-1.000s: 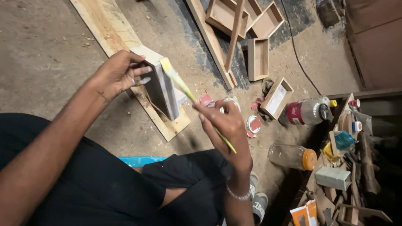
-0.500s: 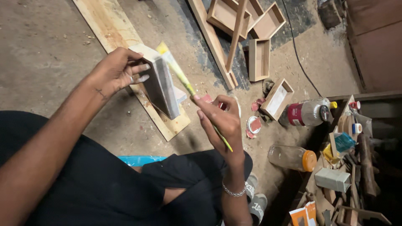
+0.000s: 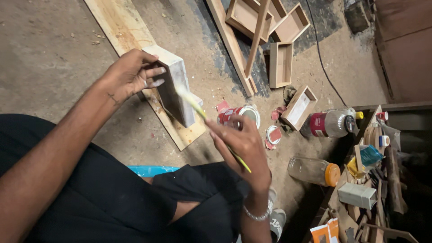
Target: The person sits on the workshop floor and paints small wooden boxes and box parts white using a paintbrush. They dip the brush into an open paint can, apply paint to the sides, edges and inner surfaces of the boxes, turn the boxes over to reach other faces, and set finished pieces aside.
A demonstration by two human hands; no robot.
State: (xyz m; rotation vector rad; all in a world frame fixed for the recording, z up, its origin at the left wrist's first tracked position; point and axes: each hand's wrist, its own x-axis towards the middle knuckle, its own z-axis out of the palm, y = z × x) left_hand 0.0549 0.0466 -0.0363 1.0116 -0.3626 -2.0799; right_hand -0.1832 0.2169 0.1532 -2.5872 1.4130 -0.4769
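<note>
Left hand [image 3: 130, 74] is clamped round one small wooden box [image 3: 173, 87], fingers curled over its near edge, thumb behind, holding it tilted up off the floor above a long pale plank [image 3: 121, 27]. Right hand [image 3: 240, 144] pinches one thin yellow-handled brush [image 3: 211, 123] between thumb and fingertips, the blurred brush end lying against the box's whitish face.

Counting now: one open paint tin [image 3: 240, 114] just beyond the right hand, with one round lid [image 3: 273, 134] lying beside it. Two plastic jars lie on their sides, one red-labelled jar [image 3: 330, 123] and one clear jar with an orange cap [image 3: 315, 171]. Bare wooden boxes on the floor (those I can make out) come to five: a cluster of three at the top [image 3: 265, 15], one long box [image 3: 281, 65] below them, one smaller open box [image 3: 299, 108] near the tin. Two long wooden strips [image 3: 238, 49] cross there too.

The surface is a dusty, stained concrete floor [image 3: 45, 54], a black cable [image 3: 321, 63] trailing over it. At right, a cluttered wooden rack [image 3: 373, 180] of bottles and scraps; the person sits in dark clothes.
</note>
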